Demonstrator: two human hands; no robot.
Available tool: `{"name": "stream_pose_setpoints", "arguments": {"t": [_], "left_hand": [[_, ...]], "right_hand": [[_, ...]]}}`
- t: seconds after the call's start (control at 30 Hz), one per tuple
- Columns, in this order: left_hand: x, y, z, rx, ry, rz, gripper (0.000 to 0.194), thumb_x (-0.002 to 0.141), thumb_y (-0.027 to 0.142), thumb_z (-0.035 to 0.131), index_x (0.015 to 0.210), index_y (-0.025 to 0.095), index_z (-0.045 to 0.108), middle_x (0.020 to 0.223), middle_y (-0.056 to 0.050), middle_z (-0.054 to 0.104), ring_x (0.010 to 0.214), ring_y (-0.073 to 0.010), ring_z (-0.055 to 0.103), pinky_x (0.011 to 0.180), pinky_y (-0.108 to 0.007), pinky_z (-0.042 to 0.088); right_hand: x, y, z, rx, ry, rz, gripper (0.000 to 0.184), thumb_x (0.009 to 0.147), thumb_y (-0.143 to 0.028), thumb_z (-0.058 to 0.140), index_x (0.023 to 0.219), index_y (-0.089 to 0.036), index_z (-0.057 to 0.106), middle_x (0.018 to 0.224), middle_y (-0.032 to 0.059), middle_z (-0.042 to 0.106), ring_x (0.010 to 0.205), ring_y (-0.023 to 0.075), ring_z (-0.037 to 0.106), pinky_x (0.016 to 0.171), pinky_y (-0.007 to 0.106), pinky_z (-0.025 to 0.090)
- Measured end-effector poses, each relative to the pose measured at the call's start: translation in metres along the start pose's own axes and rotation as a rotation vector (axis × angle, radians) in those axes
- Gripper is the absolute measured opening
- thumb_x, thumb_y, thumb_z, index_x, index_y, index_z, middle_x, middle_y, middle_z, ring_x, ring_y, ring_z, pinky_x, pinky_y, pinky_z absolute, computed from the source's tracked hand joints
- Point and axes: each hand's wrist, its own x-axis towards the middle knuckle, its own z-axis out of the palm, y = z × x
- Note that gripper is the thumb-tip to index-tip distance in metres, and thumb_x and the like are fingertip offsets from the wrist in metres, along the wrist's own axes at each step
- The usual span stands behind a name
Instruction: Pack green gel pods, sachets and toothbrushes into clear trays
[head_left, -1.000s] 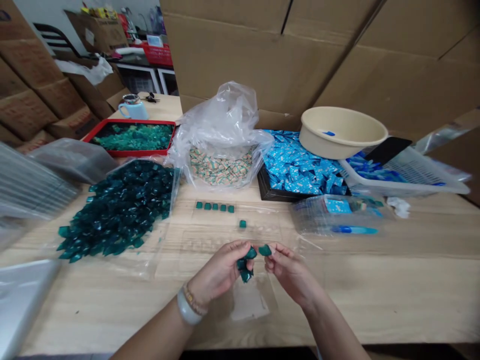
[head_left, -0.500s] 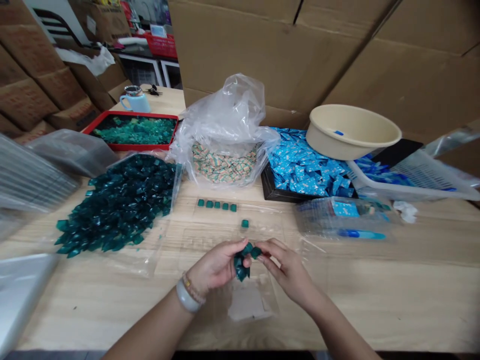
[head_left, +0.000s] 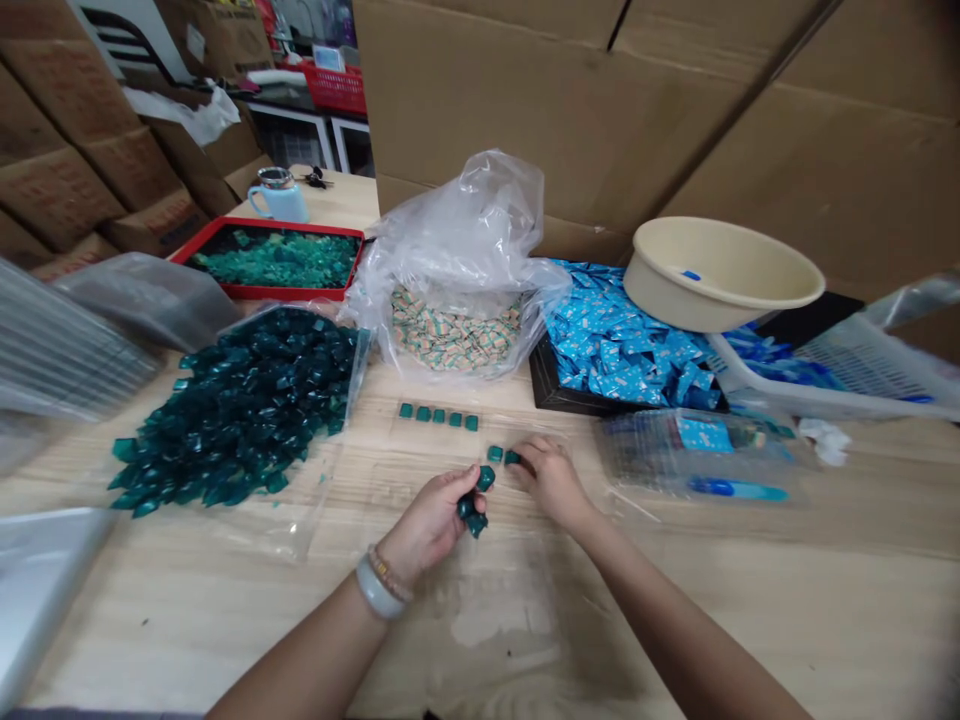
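Observation:
My left hand is closed around several dark green glossy pieces, which stick out past the thumb and fingers. Between the fingertips of my right hand is one green square piece, low over a clear plastic tray. Just left of it sits a single green piece. Farther back, a row of several green squares lies in another clear tray. At the left, a large heap of the same dark green pieces rests on clear plastic.
Behind stand a red tray of green bits, a plastic bag of small striped packets, and a black box of blue sachets. To the right are a cream basin, a white basket and clear plastic cases with a blue pen.
My right hand took one green piece from beside my left hand and carried it forward to the right of the single piece. My left hand keeps its several pieces.

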Motion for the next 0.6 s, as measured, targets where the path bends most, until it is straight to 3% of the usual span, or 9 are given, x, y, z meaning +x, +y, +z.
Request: {"name": "stream_pose_setpoints", "arguments": {"t": [0.13,0.27,0.37,0.47,0.53,0.6], "left_hand": [[-0.001,0.000,0.003,-0.005,-0.052,-0.020,0.029,0.063,0.037,0.066,0.071,0.010,0.057,0.058,0.001,0.048,0.052,-0.0075,0.044,0.052,-0.021,0.032],[0.002,-0.009,0.009,0.119,-0.157,0.010,0.029,0.064,0.038,0.063,0.068,0.011,0.056,0.054,0.001,0.047,0.051,-0.0079,0.042,0.051,-0.021,0.030],[0.005,-0.018,0.015,0.264,-0.172,0.006,0.029,0.067,0.040,0.060,0.067,0.011,0.056,0.051,0.002,0.046,0.048,-0.0078,0.040,0.050,-0.022,0.029],[0.005,-0.018,0.021,0.225,-0.129,0.004,0.021,0.067,0.033,0.059,0.074,0.013,0.055,0.054,0.002,0.048,0.051,-0.0081,0.043,0.051,-0.021,0.029],[0.004,-0.016,0.024,0.124,-0.097,0.005,0.016,0.063,0.021,0.059,0.076,0.013,0.054,0.061,0.001,0.050,0.056,-0.0090,0.047,0.052,-0.021,0.031],[0.003,-0.014,0.026,0.045,-0.085,0.002,0.017,0.059,0.011,0.056,0.076,0.012,0.054,0.067,-0.001,0.052,0.064,-0.0108,0.050,0.055,-0.021,0.034]], "right_hand": [[-0.011,-0.024,-0.020,0.306,0.101,0.026,0.022,0.077,-0.027,0.053,0.097,-0.021,0.060,0.091,0.0078,0.058,0.086,0.0214,0.051,0.076,0.037,0.039],[-0.033,-0.048,-0.032,0.600,0.010,0.031,0.016,0.078,-0.028,0.052,0.089,-0.023,0.063,0.077,0.0043,0.060,0.073,0.0161,0.054,0.066,0.030,0.043],[-0.048,-0.043,-0.034,0.602,0.041,0.108,0.015,0.078,-0.027,0.053,0.088,-0.022,0.062,0.078,0.0049,0.059,0.072,0.0159,0.054,0.064,0.029,0.043],[-0.048,-0.020,-0.032,0.475,0.170,0.177,0.015,0.078,-0.027,0.051,0.088,-0.021,0.061,0.080,0.0058,0.058,0.072,0.0169,0.054,0.065,0.031,0.044],[-0.039,-0.002,-0.028,0.328,0.201,0.141,0.015,0.079,-0.024,0.049,0.087,-0.020,0.061,0.082,0.0073,0.058,0.075,0.0185,0.053,0.068,0.033,0.043],[-0.026,0.011,-0.022,0.202,0.122,0.043,0.017,0.079,-0.021,0.047,0.087,-0.018,0.062,0.084,0.0086,0.059,0.080,0.0200,0.052,0.073,0.034,0.042]]}}
